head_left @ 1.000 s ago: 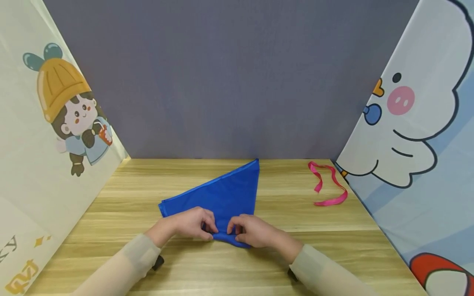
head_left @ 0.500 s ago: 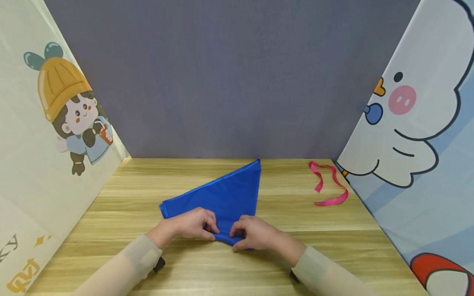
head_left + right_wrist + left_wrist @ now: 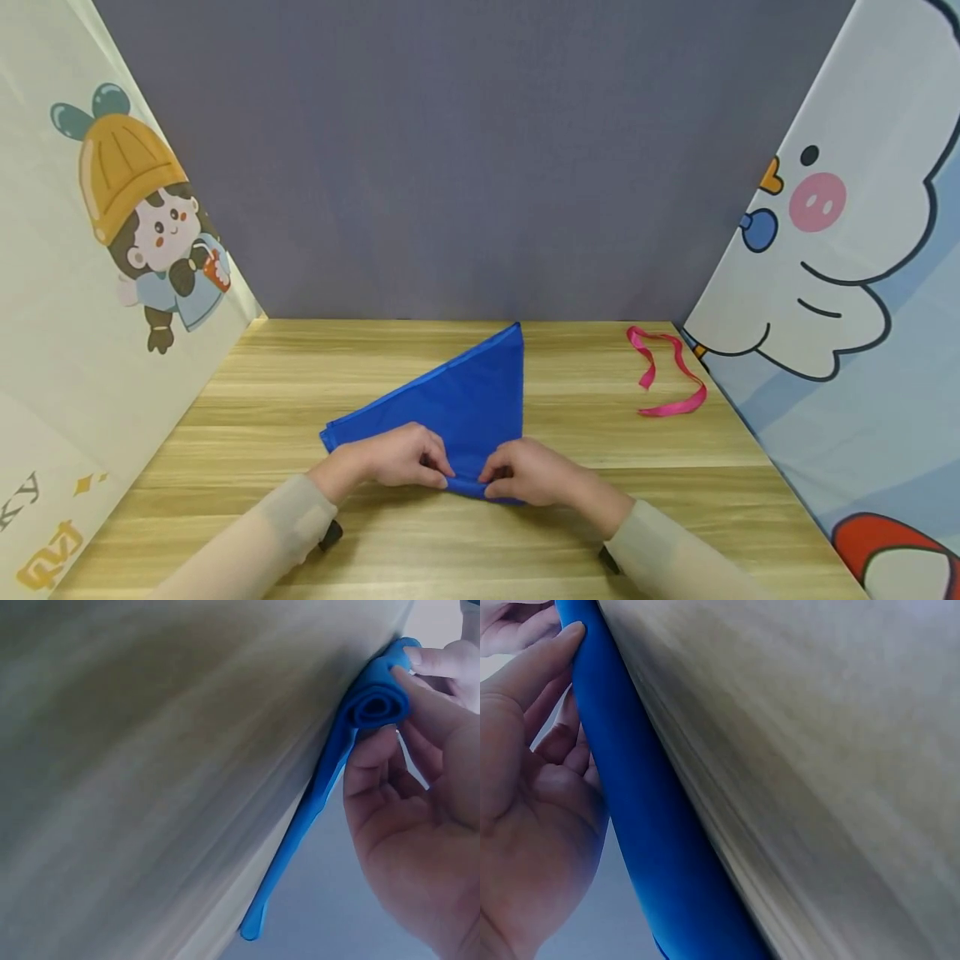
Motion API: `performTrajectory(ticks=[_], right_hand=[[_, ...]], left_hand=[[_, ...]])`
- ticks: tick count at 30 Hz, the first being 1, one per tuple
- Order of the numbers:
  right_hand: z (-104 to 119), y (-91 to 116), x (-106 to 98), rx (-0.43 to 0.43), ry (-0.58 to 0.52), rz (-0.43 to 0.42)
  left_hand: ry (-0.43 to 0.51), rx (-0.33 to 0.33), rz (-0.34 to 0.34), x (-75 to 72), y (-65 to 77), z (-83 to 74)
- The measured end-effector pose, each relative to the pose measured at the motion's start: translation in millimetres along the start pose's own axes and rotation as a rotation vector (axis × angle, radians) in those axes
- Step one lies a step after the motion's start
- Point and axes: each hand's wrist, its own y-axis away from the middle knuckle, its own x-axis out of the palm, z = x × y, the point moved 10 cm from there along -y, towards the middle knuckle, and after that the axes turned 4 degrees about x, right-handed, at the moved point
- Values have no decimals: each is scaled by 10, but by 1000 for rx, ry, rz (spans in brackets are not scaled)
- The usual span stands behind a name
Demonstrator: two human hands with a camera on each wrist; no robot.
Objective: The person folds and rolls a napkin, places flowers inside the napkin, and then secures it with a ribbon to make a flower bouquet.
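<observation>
Apparently the step in hand is rolling up the blue cloth (image 3: 480, 400), laid on the table (image 3: 592, 408) with its near edge coiled; the next turn likely calls for even pressure from both sides. The left hand (image 3: 405, 457) and right hand (image 3: 536, 473) each pinch the roll (image 3: 467, 486) between thumb and fingers (the right near its spiral end).

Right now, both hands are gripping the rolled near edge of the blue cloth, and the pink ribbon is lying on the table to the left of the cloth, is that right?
Not quite: the pink ribbon lies on the table to the right of the blue cloth, as the head view shows. The rest stands: both hands, left hand and right hand, grip its rolled near edge.
</observation>
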Motion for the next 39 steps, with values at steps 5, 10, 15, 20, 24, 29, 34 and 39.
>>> performTrajectory(ticks=[5,10,15,20,24,29,34,39], right_hand=[[-70,3,1,61,-18,24],[-101,12,-4,87,-71,37],[-105,9,-14,84,-141,37],[-132,-13,-26,95,-135,26],[-109,-22,-46,66,-91,13],[-56,-25,-78,16,-53,-11],[-38,-28,-95,24,-29,-19],[4,-5,-97,37,24,-14]], left_hand=[[32,-77,15,-10,-12,58],[92,-105,16,-33,-28,55],[98,-90,20,-44,-42,37],[61,-70,22,-53,-59,32],[-11,-31,25,-53,-69,8],[-87,1,13,-50,-48,-8],[-91,-14,3,-40,-31,-9],[-111,12,-8,-38,-34,-65]])
